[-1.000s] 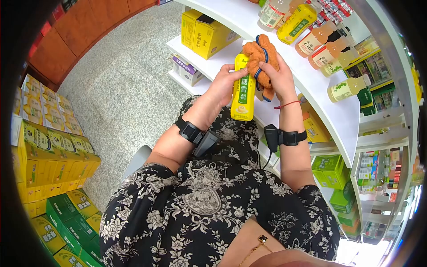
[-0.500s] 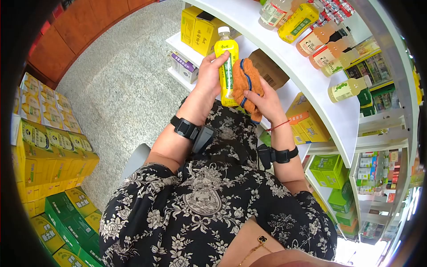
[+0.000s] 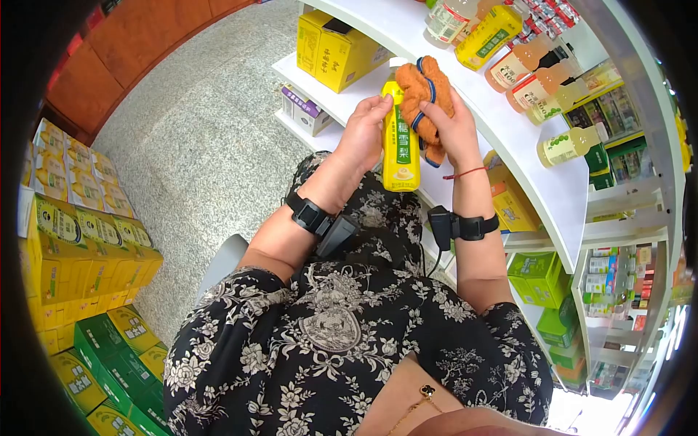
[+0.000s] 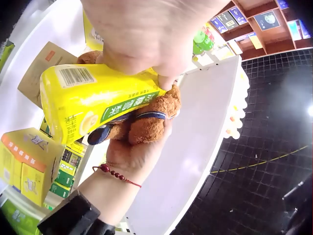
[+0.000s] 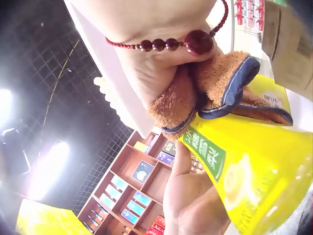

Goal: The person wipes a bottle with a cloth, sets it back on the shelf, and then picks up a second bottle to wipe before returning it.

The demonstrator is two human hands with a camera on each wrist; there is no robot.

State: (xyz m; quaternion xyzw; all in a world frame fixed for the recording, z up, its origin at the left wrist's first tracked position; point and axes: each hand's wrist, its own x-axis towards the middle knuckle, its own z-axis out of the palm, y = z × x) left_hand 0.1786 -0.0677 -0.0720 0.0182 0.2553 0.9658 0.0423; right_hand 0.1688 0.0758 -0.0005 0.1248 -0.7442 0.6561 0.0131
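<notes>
A yellow drink bottle (image 3: 401, 158) with a green label and white cap is held upright before the person's body. The left hand (image 3: 362, 138) grips it by its left side, thumb on the front. Bunched in the right hand (image 3: 459, 132) is an orange-brown towel cloth (image 3: 416, 87) with dark blue edging. That cloth lies against the bottle's upper right side, just below the cap. In the left wrist view the cloth (image 4: 149, 128) shows behind the bottle (image 4: 93, 95). The right wrist view has the folded cloth (image 5: 220, 81) over the bottle (image 5: 259, 152), with the fingers of the right hand largely hidden.
A curved white shelf (image 3: 523, 174) at the right carries several bottles, one pale bottle (image 3: 571, 145) lying near its edge. Yellow cartons (image 3: 334, 54) stand on a lower shelf beyond the hands. Stacked yellow and green boxes (image 3: 87, 247) line the left.
Half a second ago the bottle was further left with the cloth lower on its side. Now the bottle has moved right, and the cloth is up near its neck, much as one second ago.
</notes>
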